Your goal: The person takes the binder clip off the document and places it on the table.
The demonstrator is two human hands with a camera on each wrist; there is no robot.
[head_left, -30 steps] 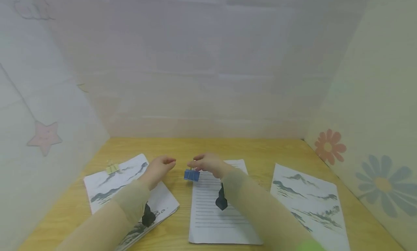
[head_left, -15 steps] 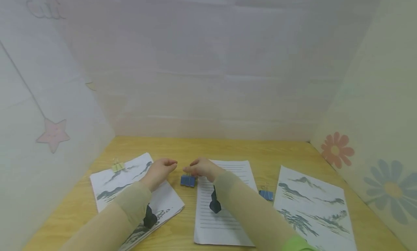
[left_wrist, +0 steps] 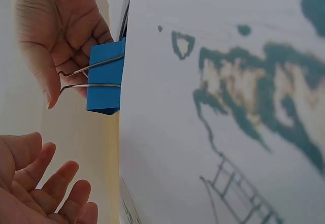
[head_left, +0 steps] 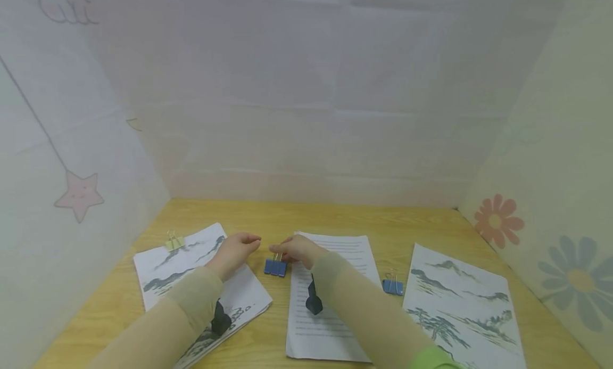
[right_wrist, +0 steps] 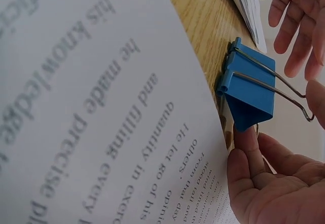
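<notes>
My right hand [head_left: 300,250] holds a blue binder clip [head_left: 275,267] just beyond the left edge of the printed text sheets [head_left: 330,331]. In the right wrist view, the thumb is at the ends of the wire handles and the fingers [right_wrist: 247,155] reach behind the clip's blue body [right_wrist: 249,82]. My left hand [head_left: 233,253] hovers over the right side of the left stack of ink-painting sheets [head_left: 249,292]. Its fingers [left_wrist: 63,181] are spread and loosely bent in the left wrist view, with nothing between them.
A yellow binder clip [head_left: 175,244] sits at the top of the left stack. Another blue binder clip [head_left: 392,287] lies between the text sheets and a right-hand painting sheet [head_left: 460,300]. Pale walls [head_left: 306,119] enclose the wooden table [head_left: 335,214] at the back and sides.
My right hand has shifted left with the blue clip, off the text sheets' edge. The second blue clip, earlier mostly behind the forearm, now shows. The left hand stays put.
</notes>
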